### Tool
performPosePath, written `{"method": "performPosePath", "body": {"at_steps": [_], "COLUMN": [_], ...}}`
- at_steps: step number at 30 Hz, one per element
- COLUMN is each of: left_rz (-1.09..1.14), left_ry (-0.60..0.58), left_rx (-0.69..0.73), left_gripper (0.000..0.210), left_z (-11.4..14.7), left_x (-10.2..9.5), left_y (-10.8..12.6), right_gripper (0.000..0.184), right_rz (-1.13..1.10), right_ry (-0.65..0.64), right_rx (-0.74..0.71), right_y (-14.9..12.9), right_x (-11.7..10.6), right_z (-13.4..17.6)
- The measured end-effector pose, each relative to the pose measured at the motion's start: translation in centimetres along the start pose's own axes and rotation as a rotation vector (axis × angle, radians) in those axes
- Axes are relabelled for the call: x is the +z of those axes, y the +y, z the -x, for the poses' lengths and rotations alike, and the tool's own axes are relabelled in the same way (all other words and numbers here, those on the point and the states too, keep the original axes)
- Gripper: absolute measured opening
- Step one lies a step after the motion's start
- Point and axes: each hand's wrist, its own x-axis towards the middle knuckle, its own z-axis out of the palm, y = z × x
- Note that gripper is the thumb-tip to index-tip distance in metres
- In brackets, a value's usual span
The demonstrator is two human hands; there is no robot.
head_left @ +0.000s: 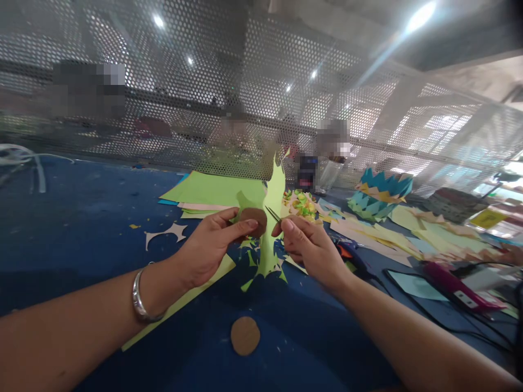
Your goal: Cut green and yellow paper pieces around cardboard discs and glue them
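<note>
In the head view, at frame centre, a brown disc [252,220] against green paper [272,218] is pinched by the left hand [206,247]. Small scissors [273,213], tips at the paper, are gripped by the closed right hand [310,247]. No readable writing is seen.

Paper strip [272,218] stands upright at table [73,228] centre, between left hand [212,245] at 9 o'clock and right hand [310,247] at 3. Scissors [273,213] touch the strip. Cardboard disc [245,335] lies at 6. Paper stack [212,190] at 11; paper crown [379,196] at 2; mesh screen [261,98] behind.
</note>
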Motion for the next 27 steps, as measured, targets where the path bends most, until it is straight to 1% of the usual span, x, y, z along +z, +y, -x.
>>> {"method": "performPosePath", "body": {"at_steps": [3, 9, 13, 20, 27], "left_rz": [0.012, 0.033, 0.033, -0.094, -0.102], "left_ry": [0.035, 0.036, 0.013, -0.066, -0.081], "left_rx": [-0.006, 0.039, 0.038, 0.027, 0.025], "left_gripper": [0.013, 0.015, 0.014, 0.015, 0.017], "left_z": [-0.01, -0.08, -0.02, 0.26, 0.23], "left_x": [-0.03, -0.13, -0.08, -0.23, -0.17], "left_y": [0.16, 0.07, 0.09, -0.25, -0.28], "right_gripper": [0.042, 0.041, 0.043, 0.046, 0.047], "right_rz": [-0.010, -0.053, -0.068, -0.008, 0.014], "right_ry": [-0.018, -0.037, -0.060, -0.061, -0.055], "right_rx": [0.033, 0.074, 0.086, 0.056, 0.037], "right_y": [0.13, 0.25, 0.24, -0.03, 0.11], "right_x": [-0.07, -0.23, -0.39, -0.31, -0.30], "right_z": [0.10, 0.06, -0.09, -0.03, -0.05]}}
